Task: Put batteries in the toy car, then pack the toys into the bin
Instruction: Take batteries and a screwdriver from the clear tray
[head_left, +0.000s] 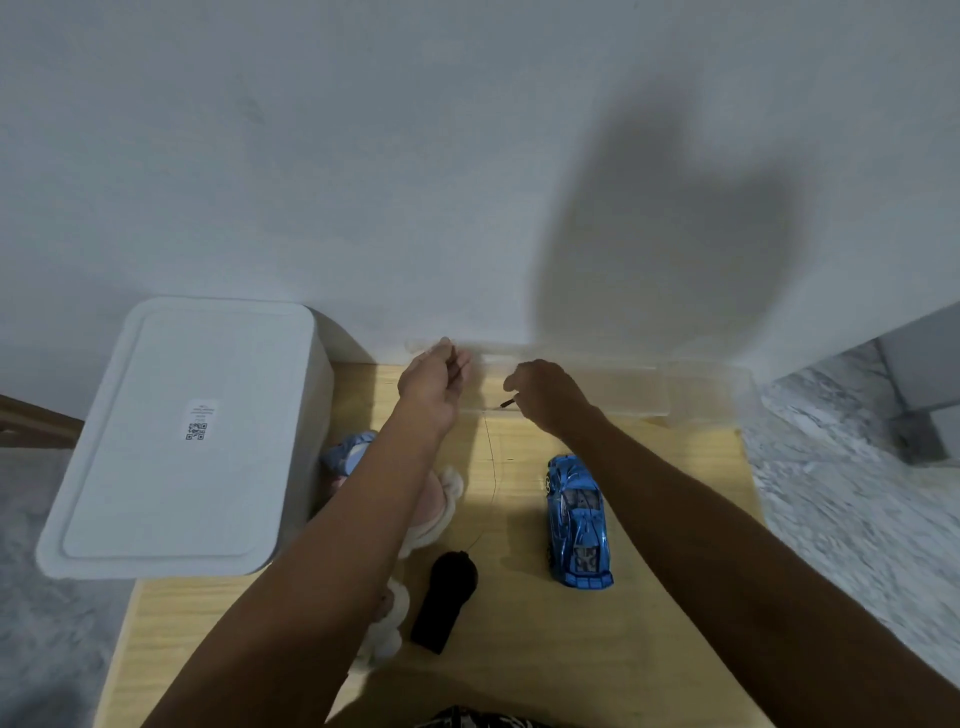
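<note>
Here I'm on the battery step: my right hand (545, 397) pinches a small dark tool (508, 402), left hand (434, 376) loosely curled, empty; next, the blue car (576, 519) needs flipping.

The left arm (332, 519) hides most of the plush toy (441, 499).

Both hands (434, 382) (548, 397) reach past the blue car (576, 522) (upright).
</note>
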